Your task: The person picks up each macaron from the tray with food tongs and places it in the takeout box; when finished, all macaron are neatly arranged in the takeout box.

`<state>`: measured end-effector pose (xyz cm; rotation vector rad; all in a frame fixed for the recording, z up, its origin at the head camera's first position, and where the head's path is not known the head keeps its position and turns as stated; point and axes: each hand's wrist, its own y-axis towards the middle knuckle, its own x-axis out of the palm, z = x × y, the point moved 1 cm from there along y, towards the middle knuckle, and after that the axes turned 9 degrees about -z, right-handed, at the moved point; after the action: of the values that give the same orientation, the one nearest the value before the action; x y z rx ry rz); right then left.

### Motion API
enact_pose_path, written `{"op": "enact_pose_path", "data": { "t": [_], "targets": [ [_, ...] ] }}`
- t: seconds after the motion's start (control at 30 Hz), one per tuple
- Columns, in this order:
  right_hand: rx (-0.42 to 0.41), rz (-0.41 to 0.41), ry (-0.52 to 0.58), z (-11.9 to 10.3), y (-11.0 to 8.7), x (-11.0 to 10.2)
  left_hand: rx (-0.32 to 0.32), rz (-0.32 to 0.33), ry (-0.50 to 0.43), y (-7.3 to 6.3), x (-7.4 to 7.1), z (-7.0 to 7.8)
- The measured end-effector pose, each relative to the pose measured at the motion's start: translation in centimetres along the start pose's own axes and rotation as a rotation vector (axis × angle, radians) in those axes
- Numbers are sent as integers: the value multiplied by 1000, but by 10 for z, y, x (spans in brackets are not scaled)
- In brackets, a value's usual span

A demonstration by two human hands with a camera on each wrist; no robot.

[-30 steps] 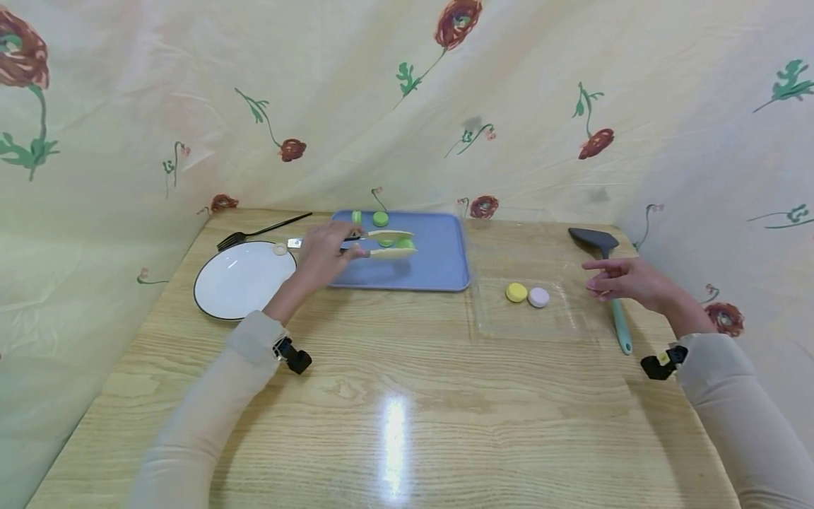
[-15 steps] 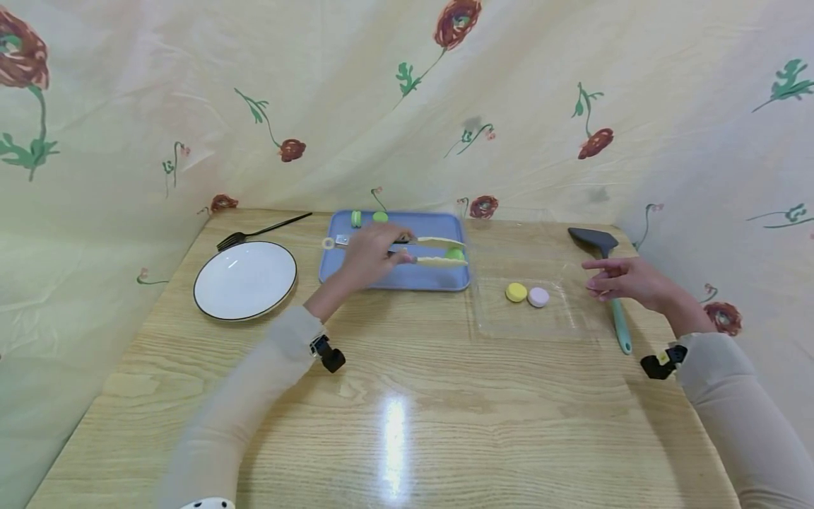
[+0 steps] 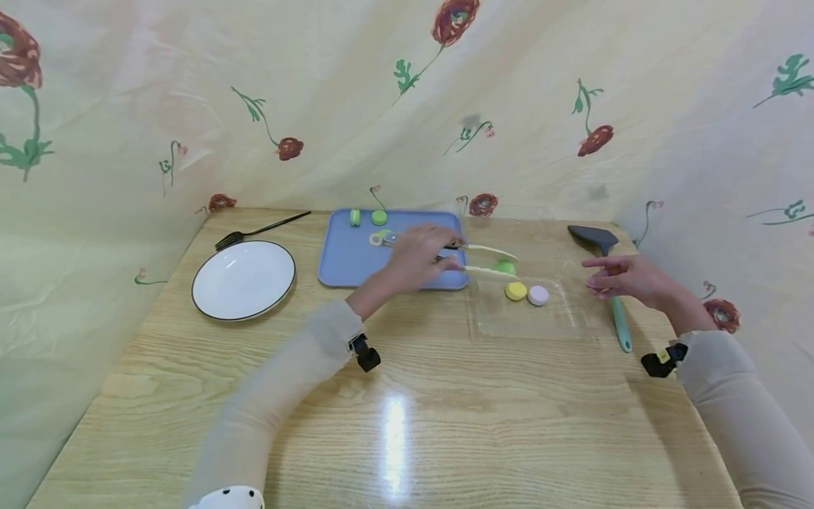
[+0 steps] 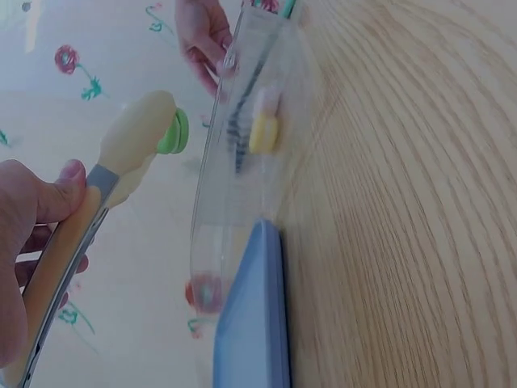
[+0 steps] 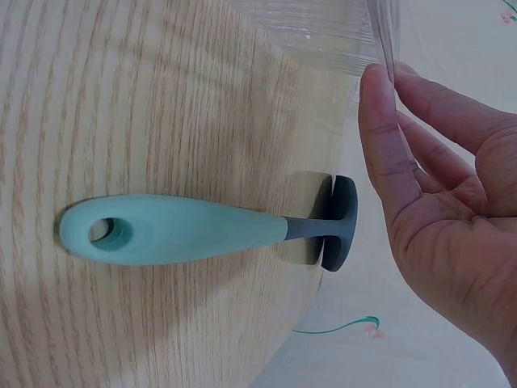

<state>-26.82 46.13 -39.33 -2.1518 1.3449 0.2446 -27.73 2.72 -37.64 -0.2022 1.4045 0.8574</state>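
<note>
My left hand (image 3: pixel 416 258) grips a pair of kitchen tongs (image 4: pixel 69 242) with cream tips. Between the tips is a green macaron (image 4: pixel 175 132), held above a clear plastic box (image 3: pixel 534 331). Inside the box, a yellow macaron (image 3: pixel 516 290) and a pale pink macaron (image 3: pixel 538 295) lie side by side. At the box's right side, my right hand (image 3: pixel 626 277) pinches its clear rim (image 5: pixel 386 40) between thumb and fingers. The blue tray (image 3: pixel 343 265), left of the box and partly under my left hand, bears green macarons (image 3: pixel 379 217) near its back edge.
A white plate (image 3: pixel 244 281) with a dark rim stands at the left, a black fork (image 3: pixel 261 230) behind it. Right of the box lies a spatula (image 5: pixel 178 230) with a mint handle, below my right hand. Floral cloth (image 3: pixel 356 92) hangs behind the table.
My left hand has carried the tongs and green macaron rightward, from over the blue tray to above the clear box. The right hand stays in place at the rim.
</note>
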Motion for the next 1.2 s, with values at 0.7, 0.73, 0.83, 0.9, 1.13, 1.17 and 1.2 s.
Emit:
{"op": "enact_pose_path", "data": {
  "t": [0.7, 0.73, 0.83, 0.9, 1.13, 1.17, 1.2],
  "targets": [
    [-41, -3, 22, 3, 0, -2, 110, -244, -16, 29, 33, 30],
    [-40, -3, 20, 3, 0, -2, 111, -246, -15, 30, 34, 30],
    [-39, -2, 12, 3, 0, -2, 117, -254, -16, 32, 38, 32],
    [-39, -1, 5, 3, 0, -2, 120, -263, -18, 33, 40, 33],
    [-36, -3, -12, 0, -1, -1, 115, -298, -27, 37, 47, 35],
    [-32, -3, -14, 0, -1, 0, 115, -302, -26, 38, 48, 34],
    [-31, -4, -15, 0, -1, 0, 114, -307, -30, 38, 49, 34]
  ]
}}
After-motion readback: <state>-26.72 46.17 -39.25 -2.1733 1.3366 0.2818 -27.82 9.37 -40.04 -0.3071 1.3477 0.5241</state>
